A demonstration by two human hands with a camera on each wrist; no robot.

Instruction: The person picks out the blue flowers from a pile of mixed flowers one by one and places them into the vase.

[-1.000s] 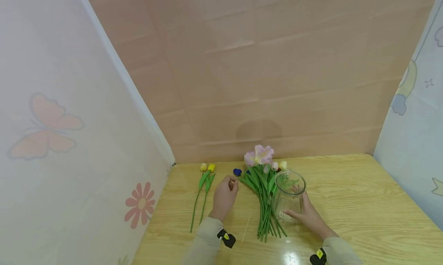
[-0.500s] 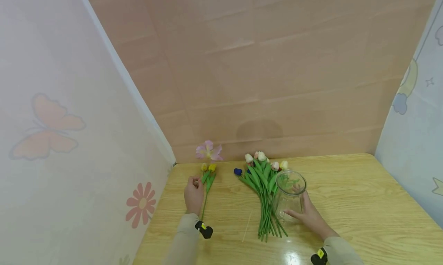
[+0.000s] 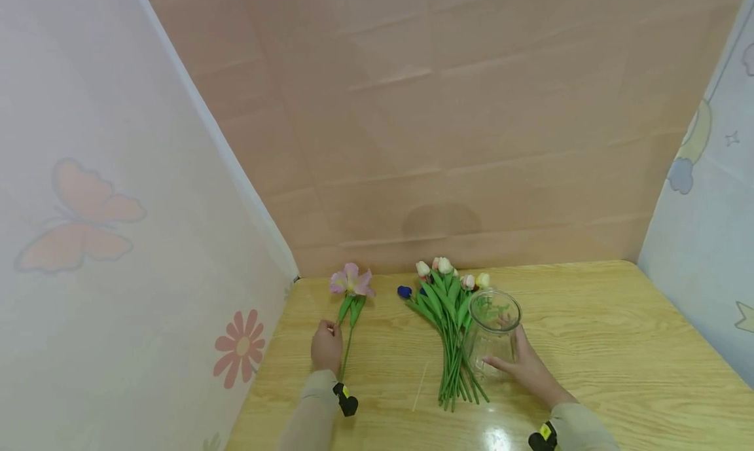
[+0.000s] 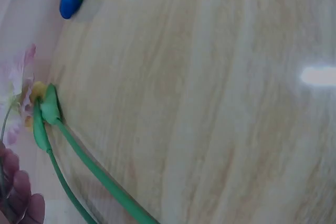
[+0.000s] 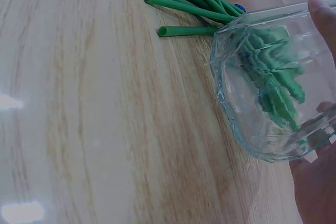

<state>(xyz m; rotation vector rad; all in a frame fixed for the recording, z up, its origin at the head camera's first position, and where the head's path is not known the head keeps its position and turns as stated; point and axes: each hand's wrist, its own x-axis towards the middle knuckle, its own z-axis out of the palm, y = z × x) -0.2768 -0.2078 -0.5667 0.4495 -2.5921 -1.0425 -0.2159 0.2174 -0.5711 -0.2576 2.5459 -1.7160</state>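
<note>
On the left, my left hand (image 3: 326, 347) grips the thin stem of a pink-lilac flower (image 3: 351, 281), its fingers curled round it. The bloom overlaps the heads of two yellow tulips (image 4: 39, 92) lying on the table, whose green stems run beside the hand. My right hand (image 3: 526, 366) holds a clear glass vase (image 3: 493, 336) around its side, thumb in front and fingers behind. Left of the vase lies a bunch of tulips (image 3: 449, 333) with white, pink, yellow and blue heads, its stems close against the glass. Green shows through the vase wall in the right wrist view.
Everything lies on a pale wood-grain table (image 3: 601, 340). A thin pale strip (image 3: 421, 385) lies between the left hand and the bunch. One blue tulip head (image 3: 404, 292) sticks out to the left of the bunch. Cloth walls stand behind and at both sides.
My left hand has carried the pink-lilac flower from the top of the bunch leftward, then lowered it over the two yellow tulips. The right hand and vase have stayed in place.
</note>
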